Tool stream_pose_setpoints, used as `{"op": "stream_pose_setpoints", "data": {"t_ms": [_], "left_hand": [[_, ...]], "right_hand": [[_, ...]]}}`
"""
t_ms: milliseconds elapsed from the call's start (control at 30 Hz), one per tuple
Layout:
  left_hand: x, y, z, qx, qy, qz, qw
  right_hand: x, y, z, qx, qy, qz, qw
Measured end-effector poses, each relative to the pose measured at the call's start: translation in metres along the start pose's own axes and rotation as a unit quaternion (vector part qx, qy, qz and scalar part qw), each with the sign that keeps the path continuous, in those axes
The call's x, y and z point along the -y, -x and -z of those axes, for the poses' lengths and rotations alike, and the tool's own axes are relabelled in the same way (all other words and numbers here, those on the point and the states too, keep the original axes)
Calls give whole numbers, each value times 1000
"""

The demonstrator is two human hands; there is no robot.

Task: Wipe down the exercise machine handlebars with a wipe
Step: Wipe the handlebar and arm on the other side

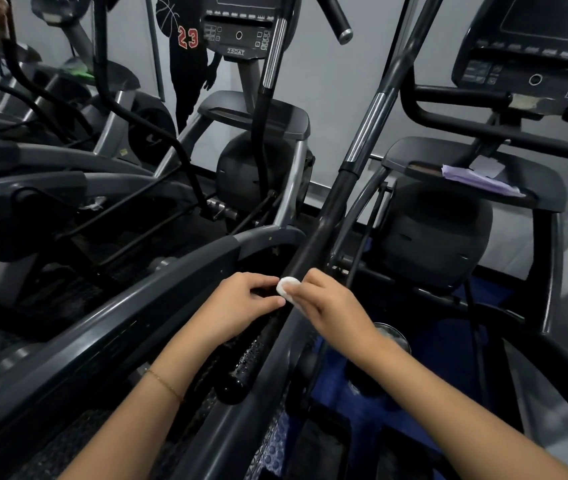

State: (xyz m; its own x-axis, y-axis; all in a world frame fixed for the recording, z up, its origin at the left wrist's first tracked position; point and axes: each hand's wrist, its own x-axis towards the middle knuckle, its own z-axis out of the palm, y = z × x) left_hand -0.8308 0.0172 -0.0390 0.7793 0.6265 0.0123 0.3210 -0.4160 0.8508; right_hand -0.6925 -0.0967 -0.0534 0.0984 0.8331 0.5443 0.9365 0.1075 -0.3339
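Note:
A long black handlebar (331, 216) of an elliptical machine runs from bottom centre up to the top right, with a chrome sleeve higher up. Its lower end has a rubber grip dotted with droplets. My left hand (241, 303) curls round the bar just above that grip. My right hand (327, 303) pinches a small white wipe (286, 286) and presses it against the bar, right beside my left fingertips.
A second elliptical with a console (237, 29) stands ahead on the left, and another console (535, 50) is at the upper right. A purple cloth (476, 181) lies on the right machine's shelf. Grey rails and pedal arms crowd both sides; a blue floor mat (338, 375) lies below.

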Motion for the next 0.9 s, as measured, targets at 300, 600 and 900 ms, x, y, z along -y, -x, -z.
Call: {"op": "stream_pose_setpoints", "data": {"t_ms": [300,600,900], "left_hand": [[10,44,32,60,58,18,996],[9,53,35,83,83,16,993],[9,53,32,84,63,2,994]], "right_hand": [[8,7,-1,-4,3,39,999],[16,13,-6,-11,8,31,999],[20,15,-12,-48,25,1,999]]}}
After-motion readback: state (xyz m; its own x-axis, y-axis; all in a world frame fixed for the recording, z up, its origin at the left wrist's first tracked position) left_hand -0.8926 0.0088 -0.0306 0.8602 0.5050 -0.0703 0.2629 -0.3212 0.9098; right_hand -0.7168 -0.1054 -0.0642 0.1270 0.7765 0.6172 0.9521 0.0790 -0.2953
